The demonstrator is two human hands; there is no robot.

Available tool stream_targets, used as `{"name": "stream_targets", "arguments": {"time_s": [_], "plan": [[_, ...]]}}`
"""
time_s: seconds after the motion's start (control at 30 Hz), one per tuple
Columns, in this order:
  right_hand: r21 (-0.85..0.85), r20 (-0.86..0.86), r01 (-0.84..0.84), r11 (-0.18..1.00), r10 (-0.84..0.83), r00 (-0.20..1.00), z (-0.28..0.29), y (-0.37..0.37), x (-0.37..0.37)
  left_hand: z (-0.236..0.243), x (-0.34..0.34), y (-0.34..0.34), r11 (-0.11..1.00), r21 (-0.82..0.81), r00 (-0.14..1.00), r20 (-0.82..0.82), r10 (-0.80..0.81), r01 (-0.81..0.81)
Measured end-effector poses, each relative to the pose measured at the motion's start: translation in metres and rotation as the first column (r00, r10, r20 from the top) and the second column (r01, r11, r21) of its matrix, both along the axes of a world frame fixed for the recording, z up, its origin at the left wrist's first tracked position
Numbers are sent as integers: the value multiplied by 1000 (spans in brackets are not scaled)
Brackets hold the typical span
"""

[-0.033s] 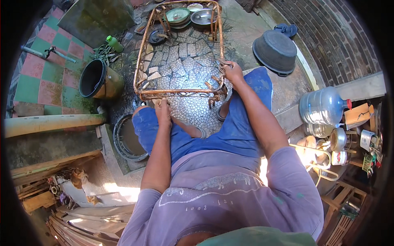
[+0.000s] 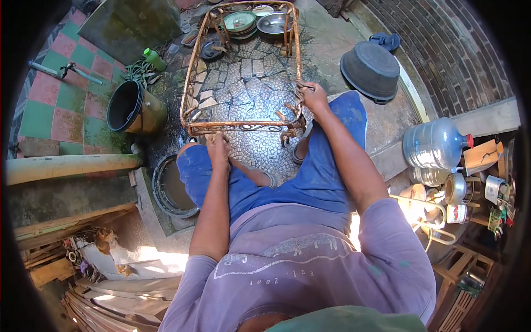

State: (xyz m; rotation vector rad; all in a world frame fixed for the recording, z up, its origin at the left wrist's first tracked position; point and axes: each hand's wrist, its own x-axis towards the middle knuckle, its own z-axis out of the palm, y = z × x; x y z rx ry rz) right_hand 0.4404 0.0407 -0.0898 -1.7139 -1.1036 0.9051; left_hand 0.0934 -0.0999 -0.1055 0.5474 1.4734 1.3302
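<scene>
Hands grasp the rusty rectangular metal rack: left hand clenched on its near rail; right hand on its right side; best kept level, grips firm.

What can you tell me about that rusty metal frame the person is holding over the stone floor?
The metal frame is an open, rectangular rack of thin rods, brown with rust, with curled scrollwork along its near rail. The wet mosaic stone floor shows through it. The left hand grips the near rail, the right hand the right side. Its far end reaches stacked dishes.
</scene>
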Motion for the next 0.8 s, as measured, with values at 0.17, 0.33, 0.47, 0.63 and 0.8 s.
{"name": "stream_targets", "arguments": {"time_s": [0.17,0.33,0.47,0.63,0.8], "plan": [[-80,-249,64,995,-82,965,42,4,3,40,4,21,976,-61,967,134,215,-209],[-5,-93,67,998,-67,993,62,50,47,21,-21,63,975,-202,956,257,141,-89],[-87,-64,-25,996,20,998,72,81,54,-7,-43,86,979,-197,911,395,119,-43],[-303,-162,-35,953,-15,987,40,102,73,-8,-14,93,926,-351,923,290,252,-142],[-407,-392,-280,869,111,913,30,111,45,-19,-13,90,923,-357,957,188,219,-141]]}}
